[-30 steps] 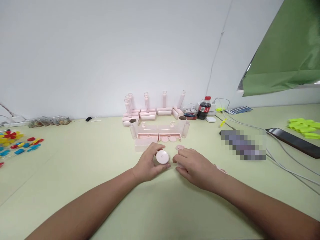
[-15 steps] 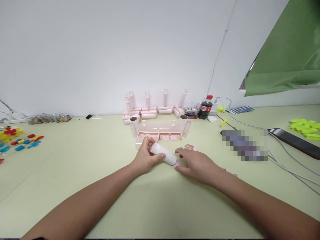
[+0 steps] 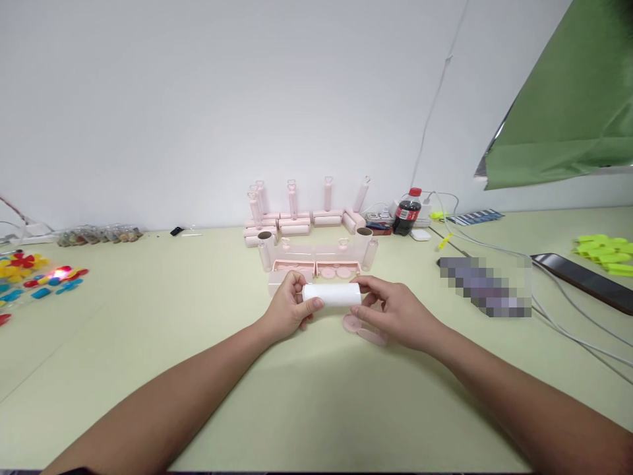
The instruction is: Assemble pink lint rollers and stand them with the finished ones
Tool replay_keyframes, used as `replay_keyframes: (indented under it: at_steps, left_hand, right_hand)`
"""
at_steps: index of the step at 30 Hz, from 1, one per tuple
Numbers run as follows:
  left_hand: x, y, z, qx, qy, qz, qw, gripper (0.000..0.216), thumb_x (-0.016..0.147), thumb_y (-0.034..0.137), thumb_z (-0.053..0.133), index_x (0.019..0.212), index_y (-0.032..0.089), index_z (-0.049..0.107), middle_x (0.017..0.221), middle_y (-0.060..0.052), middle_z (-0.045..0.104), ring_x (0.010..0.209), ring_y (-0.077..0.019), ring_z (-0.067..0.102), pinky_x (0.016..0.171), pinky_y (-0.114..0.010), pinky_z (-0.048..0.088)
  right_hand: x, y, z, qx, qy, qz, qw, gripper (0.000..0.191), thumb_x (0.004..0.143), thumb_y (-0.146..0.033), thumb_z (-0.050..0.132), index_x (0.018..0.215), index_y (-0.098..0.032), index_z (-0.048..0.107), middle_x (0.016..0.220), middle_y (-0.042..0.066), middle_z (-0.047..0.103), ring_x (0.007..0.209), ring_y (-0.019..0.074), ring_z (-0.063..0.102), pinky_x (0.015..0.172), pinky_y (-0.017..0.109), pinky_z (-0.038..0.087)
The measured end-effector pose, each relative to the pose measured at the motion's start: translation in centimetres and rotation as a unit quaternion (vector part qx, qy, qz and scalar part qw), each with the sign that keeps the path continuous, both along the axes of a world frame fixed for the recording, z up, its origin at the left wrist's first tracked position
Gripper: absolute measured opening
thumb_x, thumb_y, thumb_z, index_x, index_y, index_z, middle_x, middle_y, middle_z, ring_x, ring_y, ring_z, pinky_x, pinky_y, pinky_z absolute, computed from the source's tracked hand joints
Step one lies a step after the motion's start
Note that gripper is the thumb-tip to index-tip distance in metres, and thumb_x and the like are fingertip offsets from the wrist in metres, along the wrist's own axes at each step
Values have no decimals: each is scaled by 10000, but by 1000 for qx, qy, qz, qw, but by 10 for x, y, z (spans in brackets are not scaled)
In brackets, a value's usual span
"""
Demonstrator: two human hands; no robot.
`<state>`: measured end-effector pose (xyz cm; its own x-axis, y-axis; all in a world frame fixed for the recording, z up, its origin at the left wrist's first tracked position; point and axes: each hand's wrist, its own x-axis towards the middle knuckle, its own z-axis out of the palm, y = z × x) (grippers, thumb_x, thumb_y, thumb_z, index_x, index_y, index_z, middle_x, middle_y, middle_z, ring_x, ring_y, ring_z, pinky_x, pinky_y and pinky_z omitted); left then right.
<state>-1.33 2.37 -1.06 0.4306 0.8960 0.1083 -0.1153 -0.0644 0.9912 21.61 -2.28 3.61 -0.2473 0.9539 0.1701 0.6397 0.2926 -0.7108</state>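
L hand (image 3: 288, 309) clamped on white roll (image 3: 335, 294) at its L end, R hand (image 3: 399, 311) pinching its R end, roll held level over tabletop (image 3: 316, 409). If either grip slips, roll could prob tip & knock pink disc (image 3: 351, 323) nearby

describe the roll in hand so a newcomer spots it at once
On the pale green table, look between the left hand and the right hand. The white roll there is held sideways, whereas the two rolls behind it stand upright.
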Motion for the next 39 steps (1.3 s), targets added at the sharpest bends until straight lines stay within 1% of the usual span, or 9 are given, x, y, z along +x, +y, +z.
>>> replay_keyframes:
  at_steps: [6,9,14,17,20,25,29,33,39]
  left_hand:
    - [1,-3,1,2,18,-24,1000,573,669,485,779,920,236,328,691,89,529,442,-67,517,373,-156,359]
    - [-1,-7,4,71,103,-16,992,494,722,493,735,952,224,390,687,75,535,502,-75,504,459,-191,374]
    - [-2,-14,10,232,343,-3,910,398,827,526,610,1083,235,525,839,-11,641,716,-170,586,631,-287,438]
    - [1,-15,11,309,402,-25,862,391,792,516,661,1019,216,557,981,-64,664,959,-260,603,824,-382,456]
    - [5,-14,11,374,432,-74,817,289,828,437,651,968,196,575,972,-69,671,969,-257,616,985,-463,375]
    - [8,-21,14,423,456,-91,778,231,887,378,573,1011,187,613,1137,-121,658,1061,-284,606,927,-438,418]
    - [14,-37,17,468,434,-118,761,399,916,429,522,1266,239,545,1392,-120,529,1232,-310,509,984,-461,406]
    - [14,-49,18,463,460,-164,740,544,891,512,530,1335,200,501,1433,-141,495,1291,-358,460,1002,-510,408]
    - [-11,-55,21,450,496,-134,731,517,900,417,537,1348,171,458,1365,-166,549,1251,-352,509,987,-500,445]
  right_hand:
    - [-2,2,-1,16,184,-17,983,321,775,-368,655,1039,-189,616,852,38,664,743,188,617,623,294,495]
    - [-3,3,1,30,258,-38,965,323,769,-398,655,1001,-180,597,812,41,646,666,172,605,515,269,482]
    - [2,8,0,55,292,-87,951,354,763,-418,665,1002,-170,583,722,19,614,582,152,584,443,250,462]
    - [4,10,-2,63,302,-96,946,358,768,-420,665,1008,-167,582,717,17,613,580,154,591,442,253,466]
    - [4,10,-5,68,305,-103,944,359,769,-427,665,1003,-168,579,698,9,601,575,157,596,435,255,463]
    - [3,12,-6,67,308,-101,944,366,768,-442,668,994,-168,580,697,7,602,572,158,598,436,258,466]
    - [3,12,-4,85,322,-111,936,383,756,-464,677,979,-174,564,691,5,603,541,152,585,430,263,468]
    - [3,12,-4,90,324,-114,935,384,765,-464,673,997,-178,565,719,8,608,556,152,597,436,259,471]
    - [4,13,-5,80,315,-120,938,409,757,-487,665,1005,-179,563,748,14,615,563,154,605,440,262,478]
